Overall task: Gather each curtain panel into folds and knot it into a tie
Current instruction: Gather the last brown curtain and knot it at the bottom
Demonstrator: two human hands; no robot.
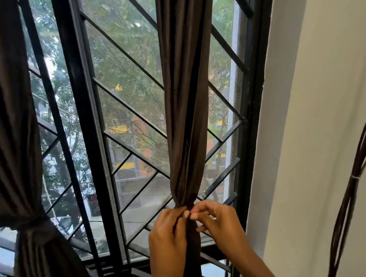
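The fingers [173,220] of my left hand [168,239] are curled narrow around the gathered curtain panel [184,96], and the thumb lies on the front of the cloth, so this hand grips the bundle at its thinnest place. My right hand [218,222] is just beside it, on the other side of the same bundle. Its first fingers and thumb are bent close together and pinch a small fold at the edge of the cloth, touching almost against my left thumb. The other fingers of this hand are loosely bent and apart from the cloth. The dark brown panel hangs straight down in front of the window grille [124,110], before its right half. It is wide at the top, narrows into my fingers, and below them passes down between my two wrists. A second curtain panel [13,129] hangs before the left side of the grille. It is already drawn in with a knot [31,221] low on it. To the right of the grille is a pale wall [316,124], and on it hangs a bundle of dark cords [348,200].
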